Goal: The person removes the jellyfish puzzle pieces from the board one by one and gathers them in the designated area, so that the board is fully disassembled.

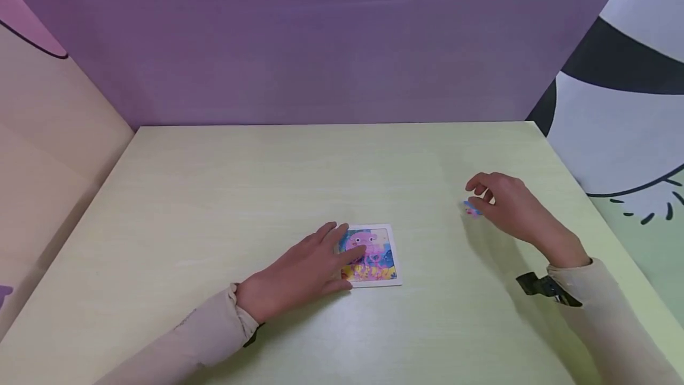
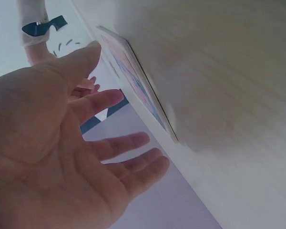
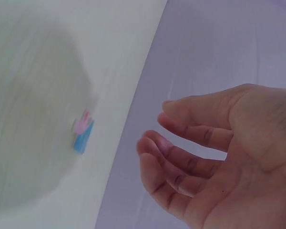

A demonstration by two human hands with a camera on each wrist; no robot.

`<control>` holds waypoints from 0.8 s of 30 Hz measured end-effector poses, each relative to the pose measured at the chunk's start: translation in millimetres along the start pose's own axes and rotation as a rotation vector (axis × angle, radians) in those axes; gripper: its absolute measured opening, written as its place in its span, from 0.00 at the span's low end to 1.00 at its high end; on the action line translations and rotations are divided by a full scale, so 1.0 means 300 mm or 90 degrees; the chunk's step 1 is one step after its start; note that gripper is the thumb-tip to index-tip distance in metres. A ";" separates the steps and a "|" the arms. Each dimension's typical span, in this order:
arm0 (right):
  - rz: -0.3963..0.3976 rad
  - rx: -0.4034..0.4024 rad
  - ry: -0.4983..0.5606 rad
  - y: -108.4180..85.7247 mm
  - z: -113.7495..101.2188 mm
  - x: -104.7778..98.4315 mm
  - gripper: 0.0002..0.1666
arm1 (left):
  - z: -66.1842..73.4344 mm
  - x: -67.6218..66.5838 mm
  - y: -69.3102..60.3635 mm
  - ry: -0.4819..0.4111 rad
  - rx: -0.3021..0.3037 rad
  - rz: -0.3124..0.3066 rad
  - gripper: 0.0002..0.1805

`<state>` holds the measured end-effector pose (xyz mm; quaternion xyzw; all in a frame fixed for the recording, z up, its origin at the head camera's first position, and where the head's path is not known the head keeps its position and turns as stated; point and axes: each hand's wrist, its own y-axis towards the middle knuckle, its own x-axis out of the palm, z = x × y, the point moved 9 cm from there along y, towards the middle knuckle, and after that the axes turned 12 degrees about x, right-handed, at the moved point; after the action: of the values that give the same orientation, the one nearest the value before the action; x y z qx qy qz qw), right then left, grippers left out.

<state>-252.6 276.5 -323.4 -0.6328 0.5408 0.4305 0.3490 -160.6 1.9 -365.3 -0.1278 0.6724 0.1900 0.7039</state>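
A square picture puzzle (image 1: 382, 257) in a white frame lies flat on the table, showing a pink cartoon figure. Over its left side is the left hand (image 1: 304, 269), fingers spread. In the left wrist view the frame (image 2: 140, 86) stands beyond the spread fingers of the left hand (image 2: 81, 133); whether they touch it I cannot tell. Farther right, a small blue and pink piece (image 1: 471, 209) lies on the table below the right hand (image 1: 510, 210). In the right wrist view the right hand (image 3: 219, 152) has loosely bent fingers holding nothing, apart from the piece (image 3: 83, 133).
The pale table (image 1: 214, 183) reaches back to a purple wall (image 1: 331, 46). A beige panel (image 1: 48, 135) stands at the left, and a white and black patterned panel (image 1: 630, 129) at the right. A black strap (image 1: 547, 289) is at the right sleeve.
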 end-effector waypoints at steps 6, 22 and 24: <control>-0.008 -0.028 0.004 0.016 -0.085 0.013 0.10 | -0.026 0.012 -0.037 -0.040 -0.028 -0.024 0.34; -0.118 -0.099 0.022 0.032 -0.380 0.206 0.08 | -0.012 0.064 -0.031 -0.021 -0.029 -0.059 0.31; -0.146 -0.106 0.016 0.025 -0.402 0.241 0.08 | -0.007 0.062 -0.026 -0.013 -0.027 -0.055 0.31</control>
<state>-236.5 138.1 -343.4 -0.7224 0.4316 0.4236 0.3352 -158.6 -4.1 -384.4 -0.1701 0.6550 0.1748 0.7151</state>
